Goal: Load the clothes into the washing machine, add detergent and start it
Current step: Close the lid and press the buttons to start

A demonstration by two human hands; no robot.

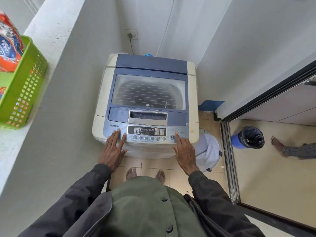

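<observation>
Two hands, both holding nothing: my left hand [112,151] lies flat, fingers straight, on the control panel [147,131]; my right hand [185,151] sets its straight index fingertip [177,135] on the power button [176,132]. I judge the button small and stiff, wanting one firm fingertip press. Beyond my fingers is the LG washing machine [100,106], lid [148,89] closed. Right of my right hand, a white hamper [208,151] stands on the tiled floor [153,164]. Far left, a green basket [25,86] holds a detergent packet [8,48].

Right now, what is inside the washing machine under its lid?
The lid is closed. Through its cloudy window only the dark drum shows, with dim dark shapes low down. Whether those are clothes cannot be told.
</observation>
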